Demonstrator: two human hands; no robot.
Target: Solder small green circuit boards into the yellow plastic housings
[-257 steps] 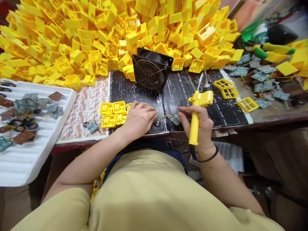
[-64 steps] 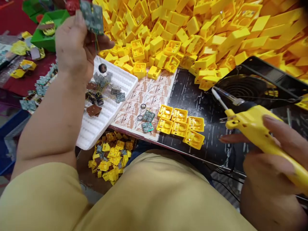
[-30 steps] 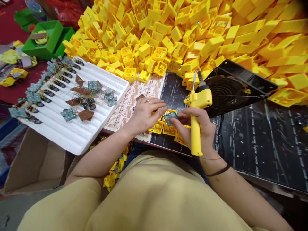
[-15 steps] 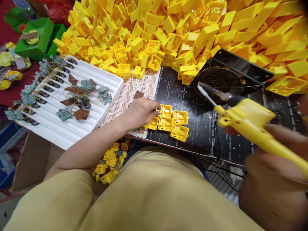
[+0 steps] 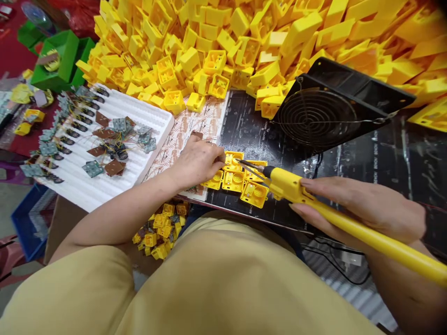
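My right hand (image 5: 363, 207) is closed round a yellow soldering iron (image 5: 314, 202). The iron's metal tip (image 5: 246, 164) points left and reaches a small cluster of open yellow plastic cases (image 5: 240, 179) on the black mat (image 5: 384, 158). My left hand (image 5: 197, 160) rests beside the leftmost case, its fingers curled and pressed on that case's edge. What lies under those fingertips is hidden.
A huge heap of yellow plastic cases (image 5: 244, 42) fills the back. A black fan (image 5: 324, 109) stands on the mat. At left, a white foam tray (image 5: 87, 181) holds circuit boards with wires. Green bins (image 5: 61, 58) sit far left. A box of yellow parts (image 5: 160, 228) is below the table edge.
My right hand has swung the soldering iron down and left, so its tip now reaches the cluster of cases. My left hand stays at the cases.
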